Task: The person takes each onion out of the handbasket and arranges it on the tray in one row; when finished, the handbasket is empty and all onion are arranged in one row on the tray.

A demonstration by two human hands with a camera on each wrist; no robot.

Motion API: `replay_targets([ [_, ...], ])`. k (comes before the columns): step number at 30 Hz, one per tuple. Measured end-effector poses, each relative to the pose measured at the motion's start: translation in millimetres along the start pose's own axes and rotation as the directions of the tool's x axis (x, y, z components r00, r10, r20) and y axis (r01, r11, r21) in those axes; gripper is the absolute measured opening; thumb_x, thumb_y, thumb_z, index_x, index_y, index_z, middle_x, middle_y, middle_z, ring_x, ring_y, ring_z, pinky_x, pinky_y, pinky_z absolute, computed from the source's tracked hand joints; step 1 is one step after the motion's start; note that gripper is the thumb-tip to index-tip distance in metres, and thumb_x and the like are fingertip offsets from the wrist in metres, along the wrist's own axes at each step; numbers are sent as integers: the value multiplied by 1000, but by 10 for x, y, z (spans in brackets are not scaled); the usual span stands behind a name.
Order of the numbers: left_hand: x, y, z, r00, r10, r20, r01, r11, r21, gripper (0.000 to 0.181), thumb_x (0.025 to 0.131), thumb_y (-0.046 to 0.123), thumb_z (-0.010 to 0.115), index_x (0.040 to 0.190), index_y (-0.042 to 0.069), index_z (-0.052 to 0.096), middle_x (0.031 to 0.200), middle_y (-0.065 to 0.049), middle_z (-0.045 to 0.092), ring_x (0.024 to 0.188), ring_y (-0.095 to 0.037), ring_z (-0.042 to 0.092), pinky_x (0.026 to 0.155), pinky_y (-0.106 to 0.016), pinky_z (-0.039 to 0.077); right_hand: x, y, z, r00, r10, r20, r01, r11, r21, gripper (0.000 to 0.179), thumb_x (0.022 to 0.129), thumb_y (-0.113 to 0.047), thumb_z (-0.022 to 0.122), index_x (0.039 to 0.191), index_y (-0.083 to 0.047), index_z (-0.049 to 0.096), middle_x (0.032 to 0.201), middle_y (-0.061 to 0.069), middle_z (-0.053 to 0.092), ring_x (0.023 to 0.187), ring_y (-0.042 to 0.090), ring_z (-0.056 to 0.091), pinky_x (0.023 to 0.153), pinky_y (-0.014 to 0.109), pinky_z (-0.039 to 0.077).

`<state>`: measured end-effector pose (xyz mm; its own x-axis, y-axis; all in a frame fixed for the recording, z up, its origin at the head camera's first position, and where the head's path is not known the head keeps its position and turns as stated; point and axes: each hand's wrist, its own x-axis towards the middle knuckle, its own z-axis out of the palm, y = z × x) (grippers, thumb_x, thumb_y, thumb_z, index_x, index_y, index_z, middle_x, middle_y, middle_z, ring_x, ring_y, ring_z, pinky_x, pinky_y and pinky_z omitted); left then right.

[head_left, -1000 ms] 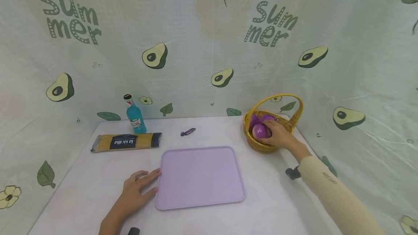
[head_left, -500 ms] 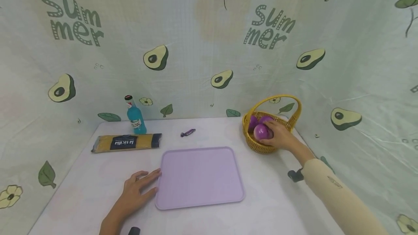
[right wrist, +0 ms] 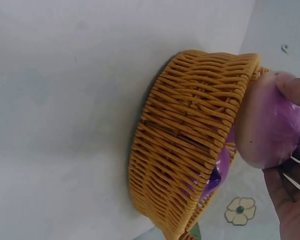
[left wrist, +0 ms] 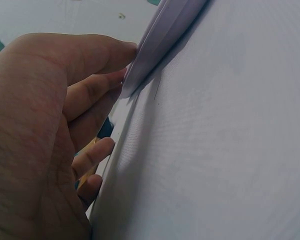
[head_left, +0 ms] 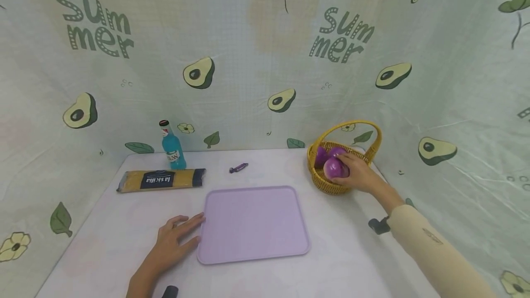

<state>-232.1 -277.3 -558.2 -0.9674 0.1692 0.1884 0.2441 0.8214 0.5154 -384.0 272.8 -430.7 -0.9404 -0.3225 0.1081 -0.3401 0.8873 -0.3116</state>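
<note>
At the tray's left edge, my left hand [head_left: 174, 245] lies with fingers spread and relaxed. Its fingertips touch the rim of the lilac tray [head_left: 254, 225]; the left wrist view shows the thumb and forefinger against this rim [left wrist: 152, 47]. On the right, my right hand [head_left: 358, 174] grips a round, glossy purple-and-cream vegetable [head_left: 332, 168] at the mouth of the yellow wicker basket [head_left: 330, 187]. Thumb and fingers hold opposite sides of the vegetable [right wrist: 267, 122] in the right wrist view, above the basket's rim. More purple pieces [head_left: 320, 156] sit inside, partly hidden.
A blue bottle [head_left: 174, 148] stands at the back left, behind a flat packet of pasta [head_left: 161, 180]. One small purple wrapped candy [head_left: 239, 168] lies behind the tray. Printed cloth [head_left: 240, 82] hangs behind and beside the table. The basket's handle [head_left: 352, 122] arches upward.
My right hand, holding the vegetable, has shifted slightly right, and more of the vegetable's pale side shows. The left hand stays at the tray. The head view has tilted a little.
</note>
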Motion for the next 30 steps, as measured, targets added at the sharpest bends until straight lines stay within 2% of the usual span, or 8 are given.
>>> replay_targets([
  [10,8,0,-9,1000,15,-13,-15,1000,-6,50,94,43,66,142,31,58,143,9,57,131,-31,38,103,-64,23,-85,-50,-8,999,-28,-32,28,1000,-5,90,83,-39,83,145,10,41,147,35,37,134,53,36,106,65,36],
  [21,7,-21,4,1000,24,-20,-24,1000,-11,50,95,46,65,143,32,57,144,8,56,131,-32,37,103,-65,22,-148,-118,-26,999,-47,-15,47,999,9,88,84,-36,82,146,10,40,147,35,38,134,53,36,106,65,36],
  [30,15,-30,14,1000,-2,7,2,1000,1,51,95,48,63,143,35,56,146,11,54,134,-31,35,104,-65,21,-172,-204,-41,998,-58,-25,58,998,14,86,83,-36,83,146,8,43,148,33,37,134,53,36,105,65,37],
])
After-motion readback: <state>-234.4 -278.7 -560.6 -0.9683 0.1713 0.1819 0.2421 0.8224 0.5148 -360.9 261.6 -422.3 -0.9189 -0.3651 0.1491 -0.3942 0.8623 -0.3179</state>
